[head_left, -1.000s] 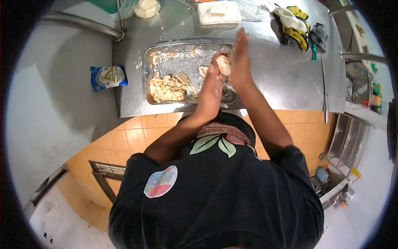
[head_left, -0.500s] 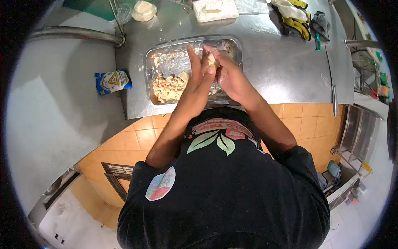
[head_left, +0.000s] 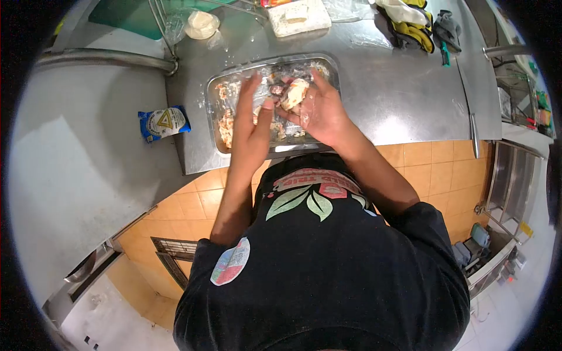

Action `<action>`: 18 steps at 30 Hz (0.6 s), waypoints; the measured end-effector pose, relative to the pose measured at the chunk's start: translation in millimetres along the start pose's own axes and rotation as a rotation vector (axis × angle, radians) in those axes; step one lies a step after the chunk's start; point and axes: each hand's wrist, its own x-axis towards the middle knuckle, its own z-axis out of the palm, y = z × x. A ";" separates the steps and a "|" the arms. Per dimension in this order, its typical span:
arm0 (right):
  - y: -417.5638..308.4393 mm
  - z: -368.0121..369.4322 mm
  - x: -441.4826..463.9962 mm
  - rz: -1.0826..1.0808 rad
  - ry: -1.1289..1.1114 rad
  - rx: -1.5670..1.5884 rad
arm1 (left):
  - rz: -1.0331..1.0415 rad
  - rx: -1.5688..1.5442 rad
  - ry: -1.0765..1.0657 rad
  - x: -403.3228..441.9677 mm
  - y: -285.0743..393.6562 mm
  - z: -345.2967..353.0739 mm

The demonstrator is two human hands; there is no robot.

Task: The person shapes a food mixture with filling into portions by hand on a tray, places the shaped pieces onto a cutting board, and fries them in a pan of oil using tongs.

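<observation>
A pale, orange-flecked lump (head_left: 295, 93) lies in my right hand (head_left: 321, 111), whose palm is turned up with the fingers curled around it. My left hand (head_left: 253, 126) is apart from the lump, to its left, with thumb and fingers spread and nothing in them. Both hands are over a rectangular metal tray (head_left: 215, 120). Inside the tray, a crumbly pale and orange mixture (head_left: 226, 127) shows at the left, partly hidden by my left hand. Smears of it cover the tray's bottom.
A blue and white packet (head_left: 164, 123) lies left of the tray. Behind are a round pale item (head_left: 202, 25), a white block (head_left: 300, 19) and plastic wrap. Yellow-black gloves (head_left: 413, 28), a green-handled tool (head_left: 445, 54) and a knife (head_left: 474, 136) are at the right.
My hands were pressed together around the lump and have since parted. The left hand moved left, and the lump stays in my right hand.
</observation>
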 end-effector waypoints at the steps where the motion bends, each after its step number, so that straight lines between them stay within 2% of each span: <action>1: 0.3 3.3 -2.4 0.006 0.014 -0.019 | -0.075 -0.037 -0.018 -2.6 -5.7 2.3; 4: 8.9 10.4 -8.4 -0.106 0.021 -0.298 | -0.055 -0.138 -0.043 -7.3 -25.2 11.3; 5: 9.3 7.4 -10.9 -0.068 -0.173 -0.373 | -0.093 -0.323 -0.068 -10.6 -26.3 13.9; 8: 13.1 28.5 -31.4 0.017 -0.010 -0.432 | -0.238 -0.378 0.003 -19.9 -43.4 3.7; 9: 3.0 21.3 -32.6 0.074 -0.017 -0.473 | -0.318 -0.455 0.020 -24.3 -43.4 -2.0; 12: -30.2 14.0 -33.7 -0.556 0.155 -1.674 | -0.644 -0.824 0.181 -39.7 -49.2 -10.1; 13: -29.4 10.3 -33.9 -0.547 0.179 -1.946 | -0.639 -0.906 0.118 -41.8 -51.6 -14.5; 15: -23.1 -0.3 -33.2 -0.511 0.235 -2.486 | -0.674 -1.130 0.129 -41.5 -49.4 -19.2; 18: -11.1 -16.3 -22.7 -0.587 0.190 -2.647 | -0.650 -1.354 0.107 -38.7 -50.5 -21.5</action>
